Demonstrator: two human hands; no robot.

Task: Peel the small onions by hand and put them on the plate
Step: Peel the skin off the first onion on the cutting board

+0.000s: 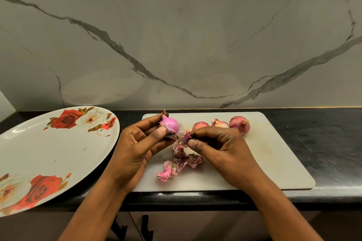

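Note:
My left hand (pixel 137 143) holds a small pink onion (pixel 170 124), mostly bare of skin, between thumb and fingers above the white cutting board (pixel 274 152). My right hand (pixel 219 146) pinches a strip of onion skin (pixel 186 137) that still hangs from the onion's lower end. Three unpeeled onions (pixel 239 123) lie in a row at the back of the board, partly behind my right hand. Torn skins (pixel 176 164) lie on the board beneath my hands. A large white plate with red roses (pixel 49 152) sits to the left with nothing on it.
The board and plate rest on a black counter (pixel 323 143) against a marble wall (pixel 195 45). The plate's near edge hangs over the counter's front. Cabinet handles (pixel 145 225) show below.

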